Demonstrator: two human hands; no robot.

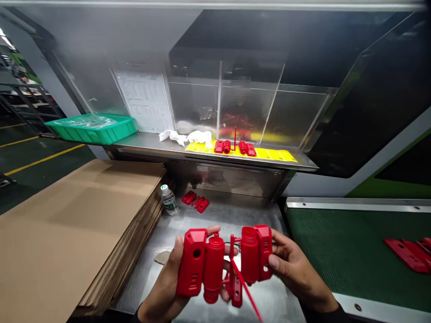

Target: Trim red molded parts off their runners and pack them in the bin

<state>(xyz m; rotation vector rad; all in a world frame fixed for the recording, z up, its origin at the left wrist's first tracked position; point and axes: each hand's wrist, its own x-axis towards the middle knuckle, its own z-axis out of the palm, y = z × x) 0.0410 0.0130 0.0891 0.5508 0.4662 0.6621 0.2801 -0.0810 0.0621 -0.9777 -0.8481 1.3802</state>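
Observation:
A red plastic moulding (213, 264) is held up over the metal table, its two halves joined by a thin central runner (232, 251) with a long red stem slanting down. My left hand (170, 278) grips the left half from the side and behind, thumb at its edge. My right hand (291, 264) pinches the outer edge of the right half (264, 253) between thumb and fingers. Some of the fingers are hidden behind the parts. Further back on the table lies a similar red moulding (195, 202).
A clear water bottle (169, 200) stands beside stacked cardboard sheets (84, 197) at left. On the shelf (151, 142) are a green tray (97, 130), white gloves or cloths (198, 137) and red mouldings (249, 148) on a yellow strip. A green conveyor belt (330, 242) at right carries red parts (409, 253).

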